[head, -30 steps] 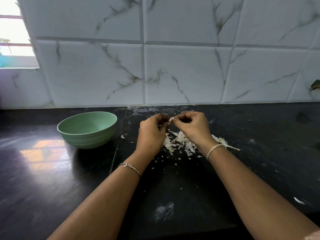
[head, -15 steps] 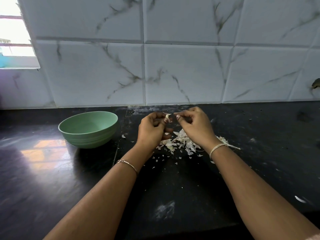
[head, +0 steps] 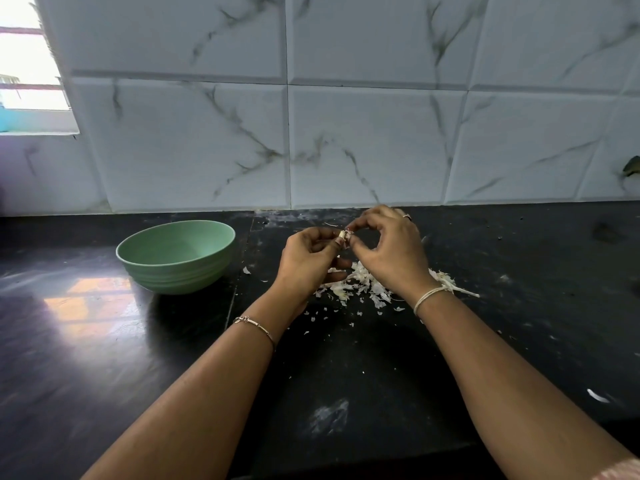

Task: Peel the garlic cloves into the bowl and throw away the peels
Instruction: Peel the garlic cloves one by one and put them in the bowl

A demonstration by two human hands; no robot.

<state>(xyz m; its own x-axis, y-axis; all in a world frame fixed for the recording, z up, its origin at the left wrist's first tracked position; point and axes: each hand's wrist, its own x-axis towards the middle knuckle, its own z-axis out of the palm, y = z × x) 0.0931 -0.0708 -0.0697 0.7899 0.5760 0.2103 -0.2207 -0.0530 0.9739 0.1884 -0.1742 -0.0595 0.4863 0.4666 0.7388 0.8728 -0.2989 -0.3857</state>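
Left hand (head: 309,258): pinches the garlic clove (head: 344,236) above the peel pile (head: 360,285).
Right hand (head: 391,251): fingertips nip the skin; best pulled gently away.
Bowl (head: 175,254): nine o'clock, for the bare clove.

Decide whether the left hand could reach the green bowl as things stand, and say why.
Probably yes: the green bowl sits on the counter just left of the left hand, with nothing standing between them.
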